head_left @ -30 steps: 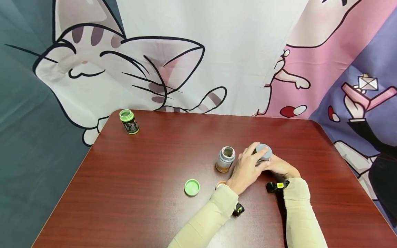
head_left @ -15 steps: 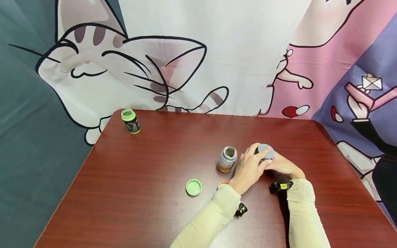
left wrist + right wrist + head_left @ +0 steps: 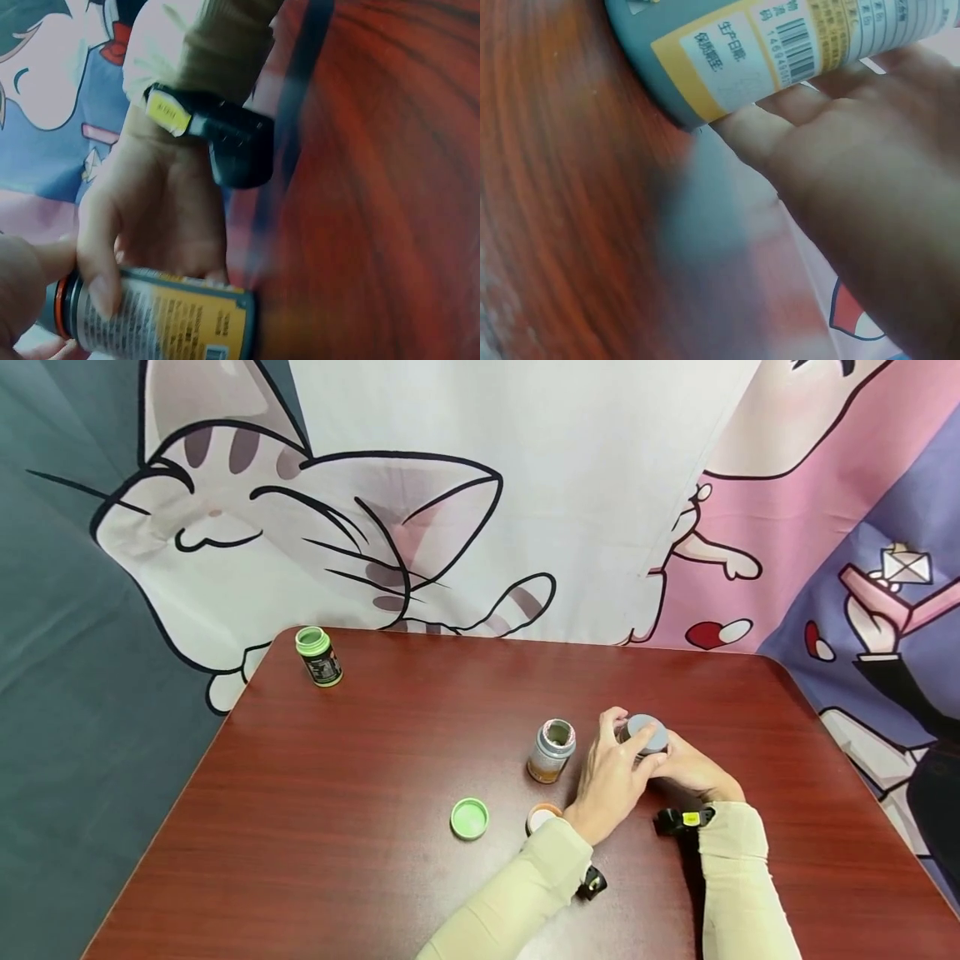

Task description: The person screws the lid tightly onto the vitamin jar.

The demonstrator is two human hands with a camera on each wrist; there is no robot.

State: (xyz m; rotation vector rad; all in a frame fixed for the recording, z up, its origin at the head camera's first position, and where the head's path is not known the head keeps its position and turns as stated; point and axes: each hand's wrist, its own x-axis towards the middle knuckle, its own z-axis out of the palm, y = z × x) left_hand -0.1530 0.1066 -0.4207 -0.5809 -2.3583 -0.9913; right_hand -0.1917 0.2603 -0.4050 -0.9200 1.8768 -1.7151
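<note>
A grey bottle (image 3: 742, 56) with a yellow-and-white label and a barcode stands between my hands at the table's right side. My right hand (image 3: 693, 767) grips its body, thumb across the label in the left wrist view. My left hand (image 3: 611, 781) holds the grey lid (image 3: 647, 732) on top, fingers and thumb round its side. An orange ring (image 3: 61, 307) shows beneath the lid. Just left of my left hand is an uncapped grey bottle (image 3: 552, 750), upright. Partly behind my left wrist lies an orange-rimmed lid (image 3: 542, 817).
A green lid (image 3: 469, 819) lies on the red-brown table (image 3: 300, 827), inside up. At the far left corner stands an open black bottle (image 3: 321, 658) with a green neck. A cartoon-printed cloth (image 3: 600, 485) hangs behind the table's back edge.
My left hand has turned slightly round the lid, its fingers more spread. More of the orange-rimmed lid shows beside that wrist. The head view has shifted a little; the other bottles stay put.
</note>
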